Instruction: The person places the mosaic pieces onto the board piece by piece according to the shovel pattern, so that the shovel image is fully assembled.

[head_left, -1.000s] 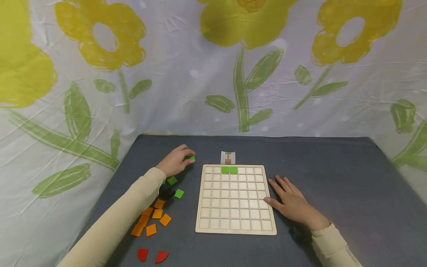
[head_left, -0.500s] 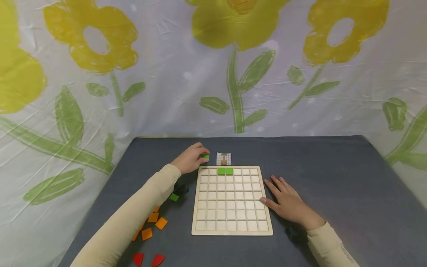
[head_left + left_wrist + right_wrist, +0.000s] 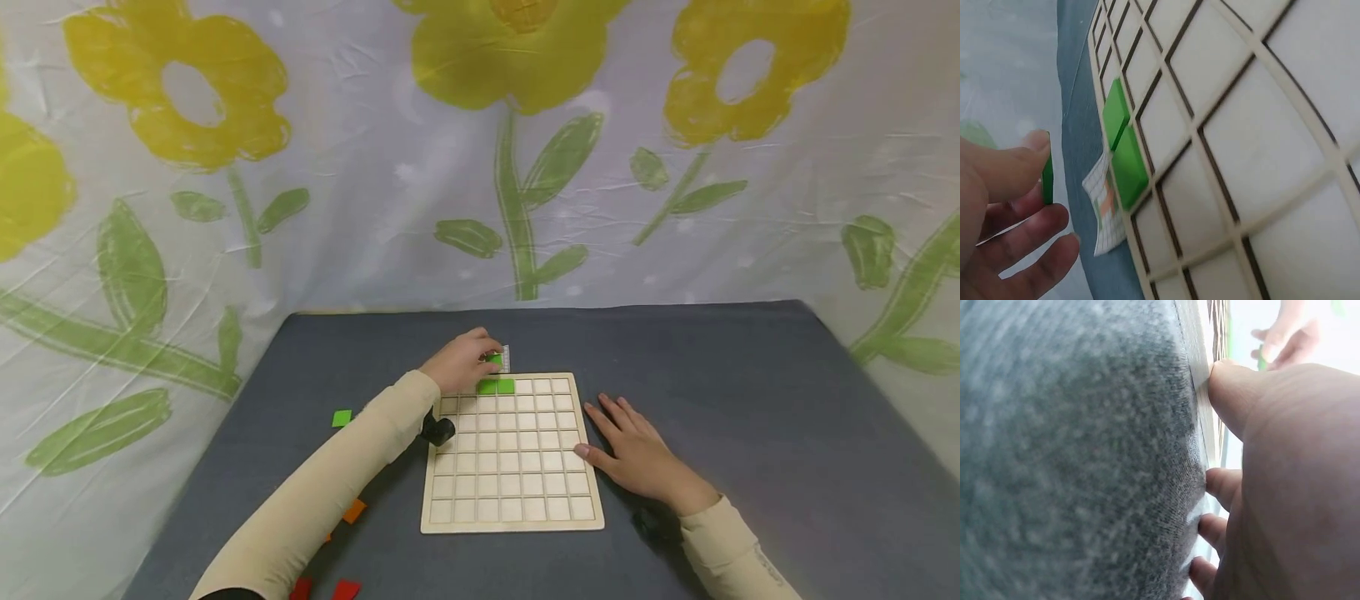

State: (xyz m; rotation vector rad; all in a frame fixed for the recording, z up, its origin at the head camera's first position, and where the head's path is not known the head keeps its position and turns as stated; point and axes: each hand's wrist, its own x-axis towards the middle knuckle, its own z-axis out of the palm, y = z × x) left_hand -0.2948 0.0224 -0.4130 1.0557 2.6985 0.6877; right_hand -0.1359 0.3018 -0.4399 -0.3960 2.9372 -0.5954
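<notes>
My left hand (image 3: 465,362) pinches a green square tile (image 3: 1048,170) between thumb and fingers, above the far left part of the wooden grid board (image 3: 517,527). Two green tiles (image 3: 1127,172) lie side by side in the board's far row, just beyond the held one in the left wrist view. A small printed card (image 3: 1102,206) stands at the board's far edge, partly hidden by the left hand in the head view. My right hand (image 3: 637,450) lies with fingers spread at the board's right side, its thumb on the rim and its other fingers on the cloth.
A loose green tile (image 3: 342,418) lies left of the board, near the left sleeve. Closer in are an orange tile (image 3: 354,511) and red pieces (image 3: 347,590), partly covered by the left arm (image 3: 322,492). Dark cloth (image 3: 712,375) covers the table; a flowered curtain (image 3: 360,208) hangs behind.
My left hand has carried the green tile rightward from beside the board to over its far edge, now covering part of the card. The right hand stays on the board's edge.
</notes>
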